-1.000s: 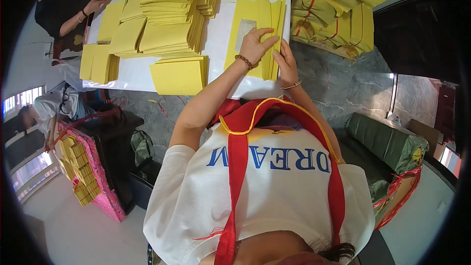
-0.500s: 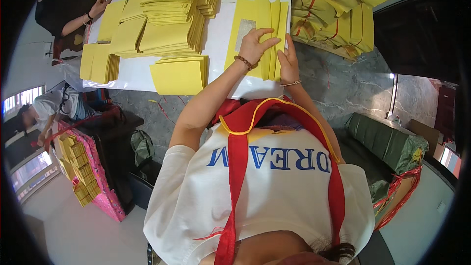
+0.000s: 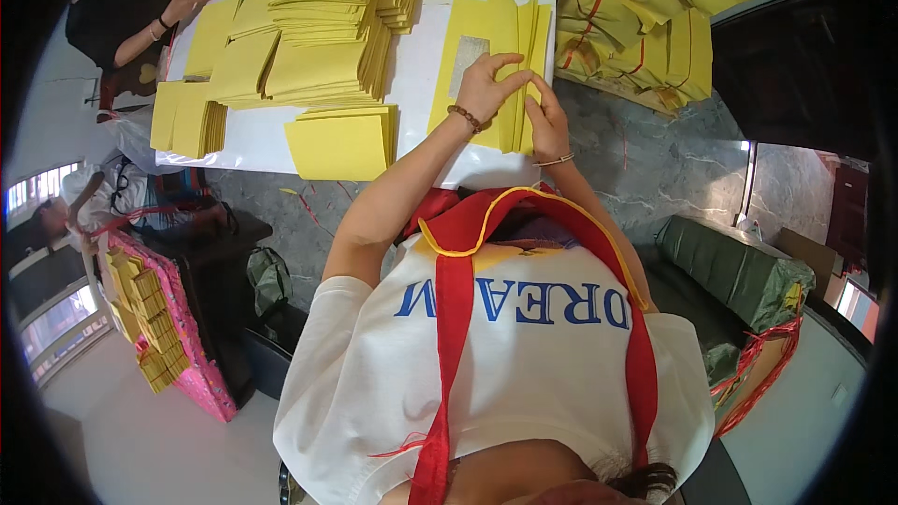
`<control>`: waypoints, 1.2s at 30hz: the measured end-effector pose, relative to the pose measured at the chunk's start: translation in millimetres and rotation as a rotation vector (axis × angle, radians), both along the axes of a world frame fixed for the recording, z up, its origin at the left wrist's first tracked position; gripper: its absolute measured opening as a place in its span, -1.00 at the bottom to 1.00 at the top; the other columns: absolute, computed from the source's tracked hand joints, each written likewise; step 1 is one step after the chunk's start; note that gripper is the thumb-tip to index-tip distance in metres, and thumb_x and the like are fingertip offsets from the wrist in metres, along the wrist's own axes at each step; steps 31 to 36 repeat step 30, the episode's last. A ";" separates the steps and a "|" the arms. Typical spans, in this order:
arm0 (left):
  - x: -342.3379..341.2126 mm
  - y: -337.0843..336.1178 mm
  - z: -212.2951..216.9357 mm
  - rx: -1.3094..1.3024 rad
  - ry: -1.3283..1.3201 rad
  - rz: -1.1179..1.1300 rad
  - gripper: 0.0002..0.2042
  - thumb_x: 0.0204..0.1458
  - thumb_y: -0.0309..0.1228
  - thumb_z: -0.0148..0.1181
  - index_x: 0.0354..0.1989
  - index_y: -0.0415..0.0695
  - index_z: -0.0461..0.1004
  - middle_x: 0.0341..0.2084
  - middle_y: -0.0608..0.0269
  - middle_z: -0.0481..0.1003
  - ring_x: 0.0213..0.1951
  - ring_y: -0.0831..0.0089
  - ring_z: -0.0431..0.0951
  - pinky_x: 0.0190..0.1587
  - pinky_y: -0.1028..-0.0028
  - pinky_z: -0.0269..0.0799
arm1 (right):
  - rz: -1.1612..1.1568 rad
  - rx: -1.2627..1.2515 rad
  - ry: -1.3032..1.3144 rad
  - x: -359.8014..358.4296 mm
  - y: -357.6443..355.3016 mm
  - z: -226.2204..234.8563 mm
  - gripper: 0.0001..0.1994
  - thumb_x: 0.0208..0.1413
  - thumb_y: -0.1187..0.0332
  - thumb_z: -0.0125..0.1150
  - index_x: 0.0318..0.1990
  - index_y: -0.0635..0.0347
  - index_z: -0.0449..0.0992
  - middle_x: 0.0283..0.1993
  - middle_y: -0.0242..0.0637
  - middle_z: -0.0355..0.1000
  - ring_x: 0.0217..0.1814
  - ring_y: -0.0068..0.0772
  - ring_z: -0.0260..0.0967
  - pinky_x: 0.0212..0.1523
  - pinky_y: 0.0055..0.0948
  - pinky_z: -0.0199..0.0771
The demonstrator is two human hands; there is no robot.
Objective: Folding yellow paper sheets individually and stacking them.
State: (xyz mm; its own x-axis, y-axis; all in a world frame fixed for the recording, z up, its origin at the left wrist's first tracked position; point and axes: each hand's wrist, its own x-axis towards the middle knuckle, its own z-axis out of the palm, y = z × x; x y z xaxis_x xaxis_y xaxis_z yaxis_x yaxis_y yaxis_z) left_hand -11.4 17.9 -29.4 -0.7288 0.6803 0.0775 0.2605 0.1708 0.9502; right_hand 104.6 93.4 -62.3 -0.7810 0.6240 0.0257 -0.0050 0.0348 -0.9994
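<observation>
A fanned sheaf of yellow folded sheets (image 3: 500, 65) lies on the white desk (image 3: 421, 65), directly ahead of the person and near its front edge, with a grey rectangular patch showing on the left leaf. Both hands are on it. The left hand (image 3: 486, 84), a bead bracelet at its wrist, is curled with thumb and fingers closed on the upper edge of one narrow fold; the right hand (image 3: 545, 117), a thin bangle at its wrist, pinches the same fold lower down, fingertips closed on the paper. By the look of it, the step in hand is creasing or separating one leaf of the sheaf — the next move would call for both pinches to hold steady while the leaf is drawn along its length without skewing the folds beside it.

Just left of the sheaf sits a low stack of plain yellow sheets (image 3: 341, 142) at the desk's front edge. Beyond it rise taller, slumped piles of yellow sheets (image 3: 318, 28), and another short stack (image 3: 187, 117) lies at the desk's left corner. To the right, on a grey stone surface, bundles of yellow sheets tied with red cord (image 3: 645, 28) are heaped. Across the desk, at its far left corner, another person's hand (image 3: 187, 5) rests on a pile. On the floor to the left leans a pink package (image 3: 159, 327) filled with small yellow blocks — to the right sits a dark green wrapped bundle (image 3: 739, 266).
</observation>
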 end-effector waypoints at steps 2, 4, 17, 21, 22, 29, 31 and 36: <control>-0.3 -0.4 -7.8 0.047 -0.001 0.025 -0.65 -0.17 -0.24 0.22 -0.24 -0.22 0.48 -0.39 -0.03 0.42 -0.31 0.19 0.46 -0.24 0.39 0.34 | 0.022 -0.031 -0.001 -0.2 0.0 3.9 -0.60 0.09 0.46 -0.13 0.12 0.28 0.18 0.10 -0.19 0.23 0.08 -0.46 0.19 0.06 -0.55 0.15; 0.7 0.9 -11.1 0.044 -0.101 0.066 -0.72 -0.14 -0.31 0.16 -0.30 -0.26 0.47 -0.40 -0.02 0.43 -0.34 0.24 0.45 -0.27 0.41 0.34 | 0.035 -0.062 -0.002 -1.0 0.6 3.2 -0.58 0.08 0.45 -0.11 0.14 0.26 0.16 0.11 -0.17 0.22 0.10 -0.45 0.18 0.07 -0.53 0.14; -3.5 -5.3 -17.9 0.103 -0.385 0.124 -0.86 -0.07 -0.39 0.04 -0.40 -0.18 0.32 -0.77 0.44 0.22 -0.69 0.69 0.16 -0.66 0.58 0.08 | -0.116 -0.121 -0.107 4.3 12.1 18.1 -0.50 -0.09 0.47 0.15 0.07 0.23 0.20 -0.61 -0.43 0.35 -0.58 -0.72 0.22 -0.51 -0.69 0.22; -3.1 -5.6 -16.7 0.097 -0.365 0.106 -0.85 -0.07 -0.38 0.06 -0.37 -0.18 0.34 -0.76 0.42 0.24 -0.68 0.68 0.18 -0.64 0.57 0.11 | -0.130 -0.093 -0.121 1.1 11.1 22.4 -0.51 -0.11 0.45 0.19 0.04 0.21 0.23 -0.64 -0.45 0.34 -0.61 -0.70 0.23 -0.54 -0.68 0.22; -3.4 -5.8 -16.6 0.092 -0.354 0.093 -0.84 -0.07 -0.37 0.07 -0.35 -0.17 0.35 -0.75 0.41 0.25 -0.67 0.66 0.19 -0.63 0.57 0.12 | -0.130 -0.092 -0.121 0.5 11.6 21.3 -0.51 -0.11 0.45 0.19 0.04 0.21 0.23 -0.64 -0.45 0.34 -0.61 -0.70 0.23 -0.54 -0.68 0.22; -2.9 -4.3 -24.7 0.101 -0.259 0.098 -0.81 -0.07 -0.36 0.09 -0.32 -0.18 0.36 -0.71 0.32 0.28 -0.62 0.60 0.24 -0.57 0.53 0.19 | -0.094 0.024 -0.159 1.5 13.6 17.6 -0.43 -0.13 0.39 0.23 0.11 0.10 0.20 -0.63 -0.40 0.37 -0.60 -0.68 0.28 -0.53 -0.63 0.27; -3.1 -3.3 -27.5 0.140 -0.235 0.100 -0.81 -0.07 -0.36 0.09 -0.32 -0.17 0.36 -0.71 0.32 0.29 -0.62 0.60 0.25 -0.56 0.54 0.19 | -0.056 0.119 -0.205 2.0 14.1 22.2 -0.37 -0.13 0.39 0.22 0.17 0.05 0.15 -0.62 -0.37 0.39 -0.59 -0.67 0.30 -0.53 -0.61 0.28; -3.1 -3.3 -27.5 0.140 -0.235 0.100 -0.81 -0.07 -0.36 0.09 -0.32 -0.17 0.36 -0.71 0.32 0.29 -0.62 0.60 0.25 -0.56 0.54 0.19 | -0.056 0.119 -0.205 2.0 14.1 22.2 -0.37 -0.13 0.39 0.22 0.17 0.05 0.15 -0.62 -0.37 0.39 -0.59 -0.67 0.30 -0.53 -0.61 0.28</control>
